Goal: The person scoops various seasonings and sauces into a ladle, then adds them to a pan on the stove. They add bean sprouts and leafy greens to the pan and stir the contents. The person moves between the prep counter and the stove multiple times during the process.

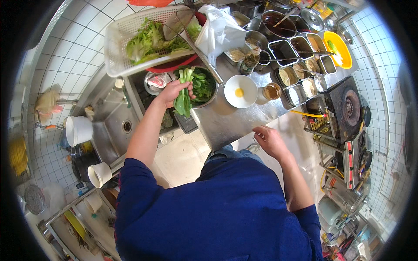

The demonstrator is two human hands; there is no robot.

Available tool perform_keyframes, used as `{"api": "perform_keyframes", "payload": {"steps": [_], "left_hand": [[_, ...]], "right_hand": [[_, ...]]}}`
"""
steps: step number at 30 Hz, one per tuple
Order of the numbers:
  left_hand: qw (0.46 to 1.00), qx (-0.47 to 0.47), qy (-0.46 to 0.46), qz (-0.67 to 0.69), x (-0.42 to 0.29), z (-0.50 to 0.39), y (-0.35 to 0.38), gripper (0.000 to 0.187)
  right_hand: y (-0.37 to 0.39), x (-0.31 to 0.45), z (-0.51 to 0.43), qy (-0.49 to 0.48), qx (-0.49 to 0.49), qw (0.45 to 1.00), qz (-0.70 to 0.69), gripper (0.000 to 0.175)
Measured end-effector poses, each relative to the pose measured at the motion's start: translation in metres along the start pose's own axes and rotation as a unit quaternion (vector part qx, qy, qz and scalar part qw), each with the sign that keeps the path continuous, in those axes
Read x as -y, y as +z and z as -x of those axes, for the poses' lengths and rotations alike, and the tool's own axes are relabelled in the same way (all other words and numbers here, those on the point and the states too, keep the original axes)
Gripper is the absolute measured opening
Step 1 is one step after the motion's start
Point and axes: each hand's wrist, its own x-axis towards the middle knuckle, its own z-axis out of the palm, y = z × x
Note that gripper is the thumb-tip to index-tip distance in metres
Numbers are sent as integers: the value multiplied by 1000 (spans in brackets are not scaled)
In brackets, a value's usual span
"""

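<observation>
A bunch of leafy greens (184, 98) with pale stalks is gripped in my left hand (174, 93). It is held over the near left side of a metal pot (215, 89) that is filled with more greens (202, 84). My right hand (270, 138) hangs by the front edge of the steel worktop (225, 124), fingers loosely curled; whether it touches the edge I cannot tell. Between the two hands, farther back, a white bowl (243, 99) contains a raw egg yolk (239, 93). Beside the bowl stands a jar of brown paste (272, 91).
A white plastic basket of lettuce (143, 49) sits at the back left, with a long-handled strainer (199, 52) across it. Several seasoning containers (287, 76) line the back right. A steel sink (114, 130) is at left, a gas burner (351, 107) at right.
</observation>
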Motion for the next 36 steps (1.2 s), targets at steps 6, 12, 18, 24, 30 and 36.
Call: {"api": "perform_keyframes", "payload": {"steps": [6, 12, 18, 24, 30, 36], "left_hand": [[985, 47, 67, 149, 18, 10, 44, 36], [984, 7, 145, 104, 54, 26, 106, 40], [979, 98, 129, 127, 105, 20, 139, 37], [972, 91, 13, 217, 112, 15, 161, 35], [936, 267, -62, 221, 108, -4, 168, 29], [872, 325, -200, 308, 118, -25, 203, 21]], "right_hand": [[19, 48, -64, -40, 4, 994, -105, 27], [38, 100, -124, -78, -138, 981, -111, 39], [22, 99, -158, -226, -186, 956, -4, 41], [17, 76, -153, -55, 29, 990, -129, 30], [5, 59, -136, -178, -3, 984, -32, 25], [-21, 28, -99, -150, -39, 987, 46, 21]]}}
